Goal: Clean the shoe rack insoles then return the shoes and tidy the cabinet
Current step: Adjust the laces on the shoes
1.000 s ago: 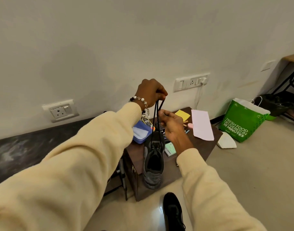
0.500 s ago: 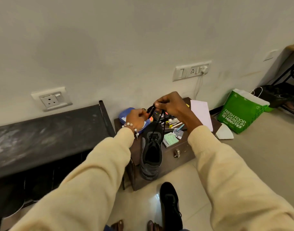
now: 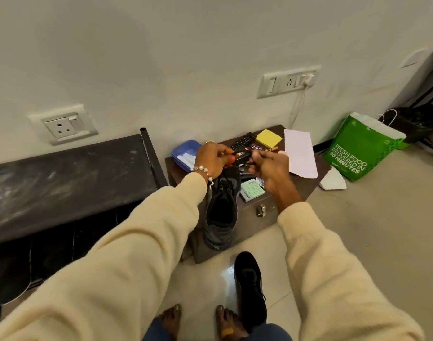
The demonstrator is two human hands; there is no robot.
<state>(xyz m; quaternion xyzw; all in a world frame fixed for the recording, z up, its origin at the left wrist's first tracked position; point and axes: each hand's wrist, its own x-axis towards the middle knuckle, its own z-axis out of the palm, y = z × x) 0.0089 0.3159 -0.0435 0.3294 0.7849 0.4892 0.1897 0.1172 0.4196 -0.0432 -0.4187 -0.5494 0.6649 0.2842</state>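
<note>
Shoe (image 3: 221, 212) seemingly overhangs cabinet (image 3: 257, 217), beside rack (image 3: 63, 173).

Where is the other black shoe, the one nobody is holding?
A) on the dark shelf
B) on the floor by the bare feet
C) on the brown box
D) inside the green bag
B: the loose black shoe lies on the floor tiles right next to the bare feet.
</note>
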